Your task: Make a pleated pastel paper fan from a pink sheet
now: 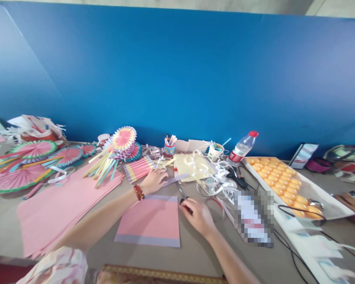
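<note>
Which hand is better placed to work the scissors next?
Probably the right hand: its fingers are right at the scissors, though a firm grip isn't clear. The left hand is farther off, beside the pleated striped paper.

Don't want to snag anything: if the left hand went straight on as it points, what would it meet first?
The left hand would probably meet the pale yellow paper first; a lavender strip lies close by, and depth is unclear.

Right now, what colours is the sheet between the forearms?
The sheet is pink, with lavender bands along its near and far edges; head view shows it.
</note>
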The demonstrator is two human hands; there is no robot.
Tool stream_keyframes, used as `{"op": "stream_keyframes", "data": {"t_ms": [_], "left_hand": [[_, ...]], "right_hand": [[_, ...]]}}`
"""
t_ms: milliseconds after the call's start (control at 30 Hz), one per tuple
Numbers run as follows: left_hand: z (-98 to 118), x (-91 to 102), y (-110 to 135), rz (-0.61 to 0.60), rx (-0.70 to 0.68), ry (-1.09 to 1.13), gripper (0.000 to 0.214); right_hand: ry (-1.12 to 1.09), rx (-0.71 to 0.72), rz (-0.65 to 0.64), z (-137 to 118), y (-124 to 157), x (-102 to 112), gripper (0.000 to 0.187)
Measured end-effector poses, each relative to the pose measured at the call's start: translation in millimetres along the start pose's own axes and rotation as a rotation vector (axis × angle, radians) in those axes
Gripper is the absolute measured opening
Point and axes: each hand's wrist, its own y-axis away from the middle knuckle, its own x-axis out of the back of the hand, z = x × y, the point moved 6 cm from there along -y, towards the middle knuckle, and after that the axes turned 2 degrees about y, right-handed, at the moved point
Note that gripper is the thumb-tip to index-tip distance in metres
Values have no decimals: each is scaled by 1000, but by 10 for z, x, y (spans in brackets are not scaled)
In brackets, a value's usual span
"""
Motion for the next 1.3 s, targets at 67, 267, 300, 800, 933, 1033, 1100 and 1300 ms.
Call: {"op": "stream_keyframes", "data": {"t_ms": [67,267,300,800,933,1033,1100,1300], "left_hand": [[7,-12,27,-10,-4,-3,17],[73,-36,13,7,21,-11,7],[86,-39,0,10,25,-11,6],[-80,43,-29,84,190,-97,19],[-62,101,-5,127,162,-109,17],[-41,160,24,169,140,-106,24],[-21,191,44,186,118,-97,21],[8,235,140,194,53,-59,20]], "right_hand": [[5,3,-2,3,-2,-3,20],[6,7,-5,31,10,-31,18],[7,6,-4,36,12,-35,18],[-9,1,18,-3,16,12,16],[-8,-3,14,-5,15,16,16],[-6,-8,14,-3,13,20,17],[-6,-10,18,-2,15,22,17],[-17,-2,14,-7,23,21,17]]}}
